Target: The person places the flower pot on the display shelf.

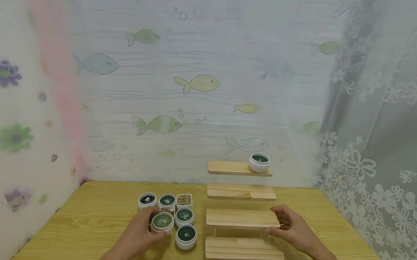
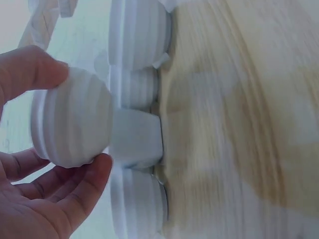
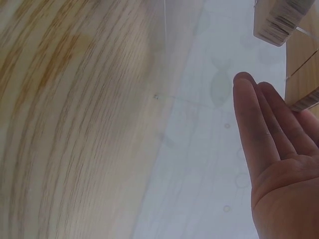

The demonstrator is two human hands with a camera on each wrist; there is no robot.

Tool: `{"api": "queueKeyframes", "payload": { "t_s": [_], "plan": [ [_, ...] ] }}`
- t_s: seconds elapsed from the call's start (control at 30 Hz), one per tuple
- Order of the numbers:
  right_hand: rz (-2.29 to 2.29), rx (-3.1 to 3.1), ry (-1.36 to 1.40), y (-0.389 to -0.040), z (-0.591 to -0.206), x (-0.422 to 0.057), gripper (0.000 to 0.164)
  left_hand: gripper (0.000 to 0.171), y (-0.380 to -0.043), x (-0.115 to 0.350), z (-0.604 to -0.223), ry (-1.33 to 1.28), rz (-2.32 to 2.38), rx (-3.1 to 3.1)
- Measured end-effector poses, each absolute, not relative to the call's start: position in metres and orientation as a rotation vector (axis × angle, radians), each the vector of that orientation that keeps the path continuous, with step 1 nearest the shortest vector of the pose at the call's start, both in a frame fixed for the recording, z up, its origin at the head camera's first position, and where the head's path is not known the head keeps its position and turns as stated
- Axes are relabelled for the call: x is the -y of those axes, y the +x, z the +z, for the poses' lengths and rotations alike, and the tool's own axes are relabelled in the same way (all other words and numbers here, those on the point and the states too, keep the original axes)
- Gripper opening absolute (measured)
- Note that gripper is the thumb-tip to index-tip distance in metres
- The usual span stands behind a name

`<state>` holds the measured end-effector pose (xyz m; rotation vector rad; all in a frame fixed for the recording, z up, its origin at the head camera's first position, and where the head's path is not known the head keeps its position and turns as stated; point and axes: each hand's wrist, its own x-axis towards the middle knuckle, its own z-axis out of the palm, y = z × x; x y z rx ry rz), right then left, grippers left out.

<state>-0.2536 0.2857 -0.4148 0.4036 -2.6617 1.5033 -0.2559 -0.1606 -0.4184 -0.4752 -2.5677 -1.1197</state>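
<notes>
My left hand (image 1: 143, 230) holds a small round white pot (image 1: 162, 221) with a mottled green top, thumb on one side and fingertips on the other. In the left wrist view the held pot (image 2: 75, 119) is tilted and raised beside the row of other pots. Several white pots with dark green tops, such as the front one (image 1: 186, 234), stand close together to its right and behind. My right hand (image 1: 293, 227) is at the right end of a tiered wooden stand (image 1: 241, 218), beside its second board from the bottom. Its fingers look straight in the right wrist view; whether they touch the board is unclear.
Another white pot (image 1: 259, 163) with a dark green top sits on the stand's top board, at the right. A square white dish (image 1: 184, 200) of small grains is among the left group. A fish-patterned curtain (image 1: 199, 106) hangs behind the wooden table (image 1: 76, 222).
</notes>
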Motion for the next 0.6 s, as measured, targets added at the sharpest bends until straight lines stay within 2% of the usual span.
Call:
{"api": "queueKeyframes", "payload": {
  "t_s": [0.6],
  "plan": [
    [1.484,2.663,0.441,-0.254,-0.416,-0.285,0.059,0.051,-0.256,0.131,-0.399,-0.557,-1.277,2.468]
  ]
}}
